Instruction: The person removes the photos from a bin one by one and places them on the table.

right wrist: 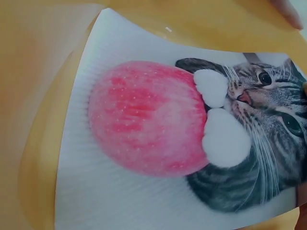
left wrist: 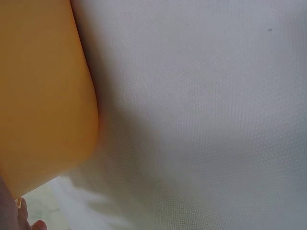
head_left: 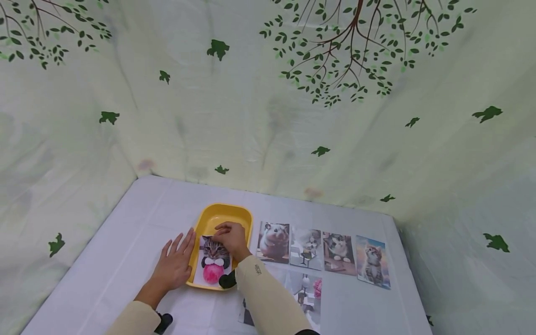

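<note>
A yellow tray (head_left: 224,211) stands on the white-covered table. My right hand (head_left: 232,238) is over it and pinches the top edge of a photo card (head_left: 215,260), which shows a tabby cat with a pink ball. In the right wrist view the cat card (right wrist: 144,120) looks slightly bowed, lying along the tray's inside, with fingertips (right wrist: 305,88) at its right edge. My left hand (head_left: 175,265) rests against the tray's left rim with its fingers extended. The left wrist view shows the tray's outer wall (left wrist: 43,96) and a bit of that hand at the lower left.
Right of the tray is a row of photo cards: a hamster (head_left: 273,242), a greyish picture (head_left: 306,246), a kitten (head_left: 338,251) and a sitting kitten (head_left: 372,263). Nearer me, more cards (head_left: 307,293) lie partly under my right sleeve. A leaf-patterned curtain (head_left: 251,116) hangs behind the table.
</note>
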Demonstrator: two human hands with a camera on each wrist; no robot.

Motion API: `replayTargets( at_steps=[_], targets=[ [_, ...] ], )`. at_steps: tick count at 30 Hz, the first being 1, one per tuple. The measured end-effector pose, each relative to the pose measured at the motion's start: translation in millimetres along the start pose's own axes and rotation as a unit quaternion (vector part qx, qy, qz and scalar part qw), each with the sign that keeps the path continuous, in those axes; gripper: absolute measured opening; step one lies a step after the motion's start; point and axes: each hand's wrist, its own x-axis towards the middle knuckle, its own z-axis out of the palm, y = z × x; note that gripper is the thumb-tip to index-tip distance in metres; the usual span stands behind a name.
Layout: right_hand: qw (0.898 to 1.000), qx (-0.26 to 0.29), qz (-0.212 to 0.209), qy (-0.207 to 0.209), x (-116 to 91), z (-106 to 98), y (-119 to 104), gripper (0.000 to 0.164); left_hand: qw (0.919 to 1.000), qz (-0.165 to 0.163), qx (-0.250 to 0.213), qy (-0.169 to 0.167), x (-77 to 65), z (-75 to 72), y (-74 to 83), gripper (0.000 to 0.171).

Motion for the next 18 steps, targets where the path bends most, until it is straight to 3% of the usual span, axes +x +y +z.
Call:
replayTargets(
  at_steps=[10,18],
  targets=[
    [0.999,0.040,-0.001,-0.010,-3.0,-4.3,-5.2,0.014,1.0000,0.003,0.004,0.003,0.0,0.2,-0.3,0.077],
    [0.999,0.014,-0.003,-0.044,-2.6,-4.4,-2.8,0.011,0.9999,-0.006,0.012,-0.006,0.3,1.6,0.2,0.079]
  ],
)
